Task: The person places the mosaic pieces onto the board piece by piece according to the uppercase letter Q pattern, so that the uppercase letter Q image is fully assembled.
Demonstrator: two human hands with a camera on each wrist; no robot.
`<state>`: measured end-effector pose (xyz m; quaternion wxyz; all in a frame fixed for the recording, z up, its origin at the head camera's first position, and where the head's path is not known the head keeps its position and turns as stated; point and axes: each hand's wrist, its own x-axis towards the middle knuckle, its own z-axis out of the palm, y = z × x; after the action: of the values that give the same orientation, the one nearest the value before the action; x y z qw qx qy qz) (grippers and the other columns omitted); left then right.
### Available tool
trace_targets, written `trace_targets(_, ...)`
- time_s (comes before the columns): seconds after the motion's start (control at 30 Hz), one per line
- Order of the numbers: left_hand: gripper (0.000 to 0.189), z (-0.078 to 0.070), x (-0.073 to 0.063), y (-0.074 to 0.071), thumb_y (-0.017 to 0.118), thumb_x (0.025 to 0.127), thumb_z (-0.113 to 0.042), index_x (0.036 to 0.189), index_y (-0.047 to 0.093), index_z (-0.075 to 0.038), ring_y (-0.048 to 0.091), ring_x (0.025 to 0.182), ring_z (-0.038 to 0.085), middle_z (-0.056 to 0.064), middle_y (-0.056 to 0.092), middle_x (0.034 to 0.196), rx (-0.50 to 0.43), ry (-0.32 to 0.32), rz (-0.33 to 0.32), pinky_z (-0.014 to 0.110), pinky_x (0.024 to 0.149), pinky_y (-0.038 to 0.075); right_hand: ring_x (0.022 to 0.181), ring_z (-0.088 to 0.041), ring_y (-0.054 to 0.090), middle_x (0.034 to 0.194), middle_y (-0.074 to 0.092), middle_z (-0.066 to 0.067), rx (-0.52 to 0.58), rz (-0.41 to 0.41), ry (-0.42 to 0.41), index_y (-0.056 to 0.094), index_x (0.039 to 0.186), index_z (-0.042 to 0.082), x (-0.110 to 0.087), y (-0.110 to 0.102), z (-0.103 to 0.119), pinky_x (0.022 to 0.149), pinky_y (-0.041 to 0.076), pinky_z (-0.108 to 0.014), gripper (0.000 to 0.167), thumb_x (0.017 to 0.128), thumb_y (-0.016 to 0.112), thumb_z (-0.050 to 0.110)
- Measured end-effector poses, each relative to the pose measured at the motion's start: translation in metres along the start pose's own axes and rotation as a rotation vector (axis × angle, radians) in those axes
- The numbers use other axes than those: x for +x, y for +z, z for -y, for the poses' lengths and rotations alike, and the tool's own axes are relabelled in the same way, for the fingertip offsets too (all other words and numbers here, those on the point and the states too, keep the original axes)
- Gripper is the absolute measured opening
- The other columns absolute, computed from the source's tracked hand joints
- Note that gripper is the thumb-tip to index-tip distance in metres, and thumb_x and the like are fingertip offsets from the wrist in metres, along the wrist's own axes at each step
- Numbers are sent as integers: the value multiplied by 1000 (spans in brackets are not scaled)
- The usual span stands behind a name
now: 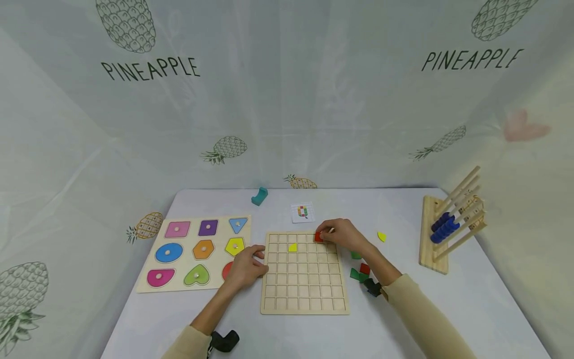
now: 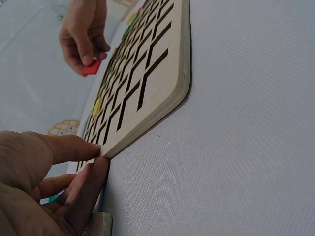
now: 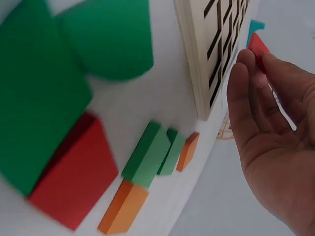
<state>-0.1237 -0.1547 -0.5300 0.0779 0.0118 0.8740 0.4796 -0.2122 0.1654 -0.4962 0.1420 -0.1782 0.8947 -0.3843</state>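
Note:
My right hand [image 1: 343,234] pinches a red square tile [image 1: 318,237] between thumb and fingertips, over the far right corner of the wooden grid board [image 1: 305,306]. In the right wrist view the tile [image 3: 257,46] is tilted, with its edge between the fingers. My left hand [image 1: 245,269] is at the board's left edge; thumb and a fingertip touch the rim there, as the left wrist view shows of that hand [image 2: 44,172]. A yellow tile [image 1: 293,247] sits in a cell near the board's far side.
A shape puzzle board [image 1: 188,237] lies to the left. Green pieces [image 1: 355,274] and a red piece [image 1: 365,269] lie right of the grid, a yellow piece [image 1: 381,236] farther out. Behind are a pattern card [image 1: 302,212] and teal block [image 1: 259,196]; a wooden peg rack [image 1: 432,234] stands far right.

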Motion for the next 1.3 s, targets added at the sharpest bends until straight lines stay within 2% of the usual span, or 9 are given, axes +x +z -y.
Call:
trace_targets(0.13,56,-1,0,0,79,78,-5,131,61,1,66,79,15,8,62,103,-4,-8,-1,29,62,58,77,-18,68,87,70,3,26,25,-10,75,104,14,4,5,2,70,52,-31,11,95,68,15)
trace_targets(0.33,56,-1,0,0,79,78,-5,131,61,1,66,79,15,8,62,103,1,-16,1,29,62,58,74,-12,66,87,70,5,27,42,-42,74,102,14,10,19,4,68,51,-28,9,94,69,15)
trace_targets(0.53,56,1,0,0,79,78,-6,131,61,0,66,80,15,8,63,103,9,-11,2,29,62,58,73,-13,68,85,70,4,49,75,-47,74,102,13,9,31,13,67,53,-29,9,94,69,15)
trace_targets(0.87,56,0,0,1,80,79,-6,132,61,0,65,80,15,8,62,103,7,-19,4,30,62,58,76,-10,62,86,68,7,-12,62,-62,72,100,16,9,40,23,72,51,-32,6,93,70,16)
trace_targets(1.3,56,-1,-1,0,79,78,-6,131,62,0,66,80,15,7,62,102,8,-16,-6,29,63,58,80,-10,58,87,64,11,-113,41,-64,74,97,18,13,47,20,74,50,-32,4,94,71,19)
